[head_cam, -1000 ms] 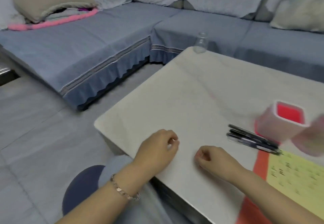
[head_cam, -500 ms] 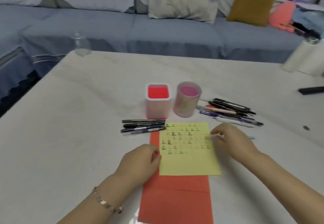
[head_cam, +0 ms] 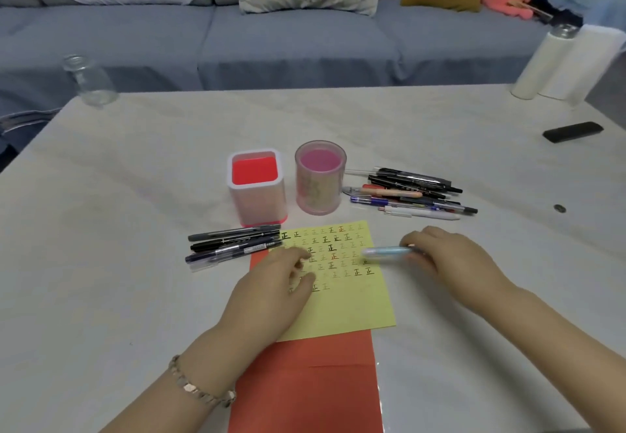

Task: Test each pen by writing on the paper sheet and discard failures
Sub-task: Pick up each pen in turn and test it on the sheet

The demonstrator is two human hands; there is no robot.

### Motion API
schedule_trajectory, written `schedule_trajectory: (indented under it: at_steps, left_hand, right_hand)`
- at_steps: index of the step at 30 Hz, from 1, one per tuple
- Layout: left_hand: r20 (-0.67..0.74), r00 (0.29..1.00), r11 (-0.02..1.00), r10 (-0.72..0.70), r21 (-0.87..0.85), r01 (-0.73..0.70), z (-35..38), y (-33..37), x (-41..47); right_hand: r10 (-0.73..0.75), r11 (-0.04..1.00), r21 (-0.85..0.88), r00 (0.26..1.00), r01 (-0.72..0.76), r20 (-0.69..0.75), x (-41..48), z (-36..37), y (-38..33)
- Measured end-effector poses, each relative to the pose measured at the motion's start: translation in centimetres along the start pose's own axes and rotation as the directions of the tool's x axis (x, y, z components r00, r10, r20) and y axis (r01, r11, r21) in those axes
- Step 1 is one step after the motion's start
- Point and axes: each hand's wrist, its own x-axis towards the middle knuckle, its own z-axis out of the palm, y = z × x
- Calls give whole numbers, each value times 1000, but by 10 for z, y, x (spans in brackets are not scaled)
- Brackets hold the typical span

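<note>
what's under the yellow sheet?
A red sheet lies under the yellow sheet, showing past its near edge and at its left. How far up it runs is covered by the yellow sheet and the left hand.

Light-blue pen (head_cam: 382, 252) motion-blurred, rear end buried in the right hand's (head_cam: 450, 256) fingers (head_cam: 420, 238) — tip unreadable. Left hand (head_cam: 271, 294) covers the yellow paper sheet's (head_cam: 345, 304) left edge and several marks; fainter marks too small to read. Red sheet (head_cam: 305, 382) partly under the yellow one, cut off at the bottom edge. Small round thing (head_cam: 559, 208) on the table (head_cam: 135, 229) — too small to identify.
</note>
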Motion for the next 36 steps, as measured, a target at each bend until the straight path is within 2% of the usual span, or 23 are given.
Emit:
schedule_trajectory:
  at_steps: [3, 6, 8, 9, 10, 11, 12, 13, 14, 15, 17, 20, 24, 28, 33, 36]
  left_hand:
    - [8, 987, 984, 158, -84, -156, 3, 20, 4]
    - [61, 961, 960, 269, -97, -263, 5, 30, 4]
    - [73, 960, 959, 269, -110, -260, 4, 30, 2]
    - [69, 962, 960, 263, -118, -254, 4, 28, 0]
    - [58, 964, 959, 259, -131, -250, 4, 27, -2]
    - [45, 966, 958, 254, -149, -245, 3, 25, -4]
    - [28, 968, 956, 248, -170, -240, 3, 24, -6]
    - [15, 969, 953, 245, -186, -238, 3, 24, -7]
    - [6, 968, 950, 252, -190, -247, 4, 23, -9]
    - [4, 964, 948, 266, -182, -261, 5, 23, -10]
    - [11, 956, 941, 294, -177, -287, 8, 25, -13]
    - [-3, 956, 928, 293, -239, -285, 9, 29, -18]
    - [-52, 965, 922, 258, -285, -261, 10, 31, -19]
    - [-65, 943, 929, 326, -162, -332, 17, 33, -18]
    - [22, 934, 920, 356, -185, -346, 11, 30, -14]
    - [27, 939, 933, 342, -125, -337, 3, 27, -15]
  right_hand:
    - [-211, 977, -8, 972, 211, -99, -7, -18, -30]
    - [-316, 946, 25, 938, 323, -140, -10, -28, -53]
    - [-225, 952, 179, 964, 249, -144, -11, -36, -63]
    - [-114, 921, 360, 986, 151, -120, -11, -39, -68]
    - [-2, 810, 585, 997, 49, -80, -10, -40, -71]
    - [107, 621, 782, 994, -43, -30, -10, -41, -75]
    - [201, 431, 897, 980, -98, 10, -9, -39, -78]
    - [270, 263, 954, 960, -142, 69, -8, -38, -83]
    - [285, 159, 970, 949, -183, 132, -7, -34, -89]
    - [262, 118, 968, 947, -223, 187, -6, -30, -96]
    - [250, 206, 946, 948, -250, 196, -5, -16, -110]
    - [355, 334, 919, 931, -210, 84, -3, -2, -119]
    - [392, 333, 929, 920, -163, 21, -1, 4, -123]
    - [407, 333, 936, 913, -114, -34, -5, 2, -125]
    - [294, 327, 943, 955, -63, -38, -7, -8, -117]
    - [369, 289, 957, 925, -22, -90, -9, -12, -110]
